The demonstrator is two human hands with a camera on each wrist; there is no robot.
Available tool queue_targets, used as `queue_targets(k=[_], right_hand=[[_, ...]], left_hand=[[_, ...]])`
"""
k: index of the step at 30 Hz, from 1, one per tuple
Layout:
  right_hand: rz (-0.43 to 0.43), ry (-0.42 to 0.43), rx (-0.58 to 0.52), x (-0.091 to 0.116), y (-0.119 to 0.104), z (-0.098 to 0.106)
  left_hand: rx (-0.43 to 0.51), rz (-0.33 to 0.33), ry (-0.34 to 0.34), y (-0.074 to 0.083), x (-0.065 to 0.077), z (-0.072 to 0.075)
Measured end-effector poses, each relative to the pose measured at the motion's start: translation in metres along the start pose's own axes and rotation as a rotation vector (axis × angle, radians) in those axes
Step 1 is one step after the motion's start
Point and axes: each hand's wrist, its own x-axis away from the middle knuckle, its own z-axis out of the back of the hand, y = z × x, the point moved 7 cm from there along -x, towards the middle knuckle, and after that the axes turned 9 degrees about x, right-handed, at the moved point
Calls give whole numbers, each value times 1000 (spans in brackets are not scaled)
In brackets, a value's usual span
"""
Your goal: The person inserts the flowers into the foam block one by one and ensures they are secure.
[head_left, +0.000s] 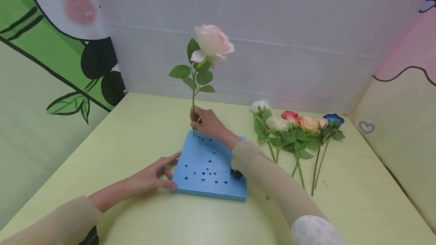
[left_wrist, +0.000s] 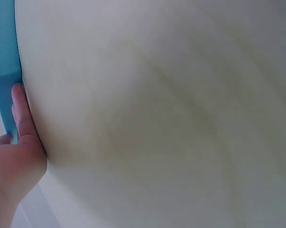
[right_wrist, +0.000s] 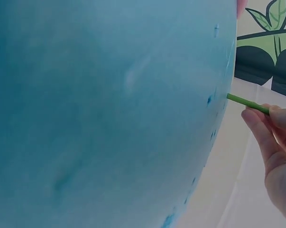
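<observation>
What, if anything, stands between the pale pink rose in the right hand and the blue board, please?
Nothing visible does: the right hand pinches the stem, whose lower end reaches the far left corner of the blue board. The other flowers lie to the right.

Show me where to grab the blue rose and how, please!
Pinch its thin bare stem, below the leaves. Coming from the right looks easiest: the blue rose lies at the group's right end, with the other roses crowded on its left.
</observation>
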Motion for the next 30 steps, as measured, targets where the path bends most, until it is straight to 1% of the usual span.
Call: queue_targets(k=[7, 11, 16, 20, 25, 30], right_hand=[[-42, -17, 18, -1, 7, -4], [-44, -25, 37, -1, 7, -5], [-37, -21, 45, -1, 4, -4], [-54, -25, -3, 0, 8, -5], [-97, -39, -77, 1, 14, -8], [-80, -41, -89, 1, 13, -6]], left_hand=[[10, -6, -5, 0, -1, -1], [0, -6, -4, -1, -1, -1], [3, -28, -17, 2, -1, -2], [8, -37, -16, 3, -1, -2], [14, -9, -9, -1, -1, -2], [7, -7, 5, -2, -1, -1]])
